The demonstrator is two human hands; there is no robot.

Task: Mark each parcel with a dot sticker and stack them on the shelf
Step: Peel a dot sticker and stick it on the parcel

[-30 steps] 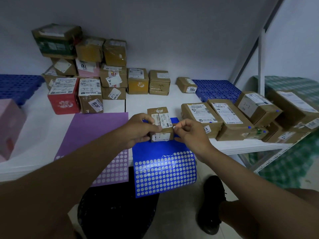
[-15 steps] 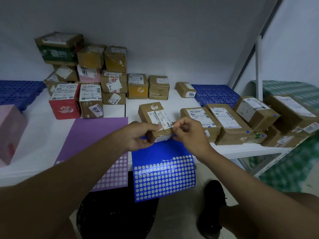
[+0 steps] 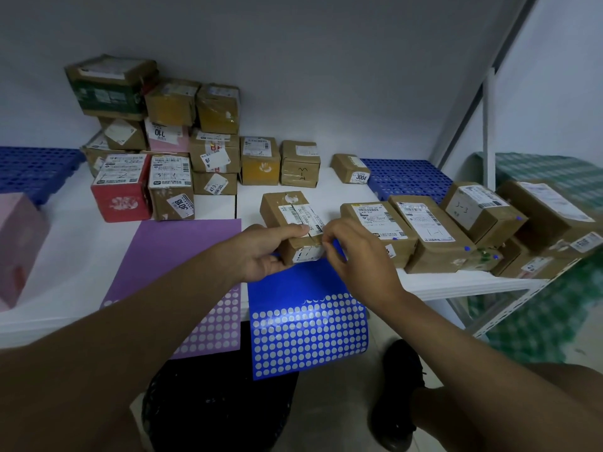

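Left hand (image 3: pixel 261 252) grips a small rectangular cardboard parcel (image 3: pixel 290 220), taped and bearing white printed labels, thumb on top and fingers curled beneath, held above the glossy blue sticker sheet (image 3: pixel 306 324) at the white shelf (image 3: pixel 456 283) edge. Right hand (image 3: pixel 355 252) has its fingertips pinched together against the parcel's near right corner. A matte purple sticker sheet (image 3: pixel 182 256) lies flat alongside.

A black basket (image 3: pixel 215 402) stood on the floor under the front edge. A black shoe (image 3: pixel 396 396) was on the pale floor (image 3: pixel 329 415) beside it. A green checked cloth (image 3: pixel 535 324) hung at the right. A grey wall (image 3: pixel 293 60) rose behind.
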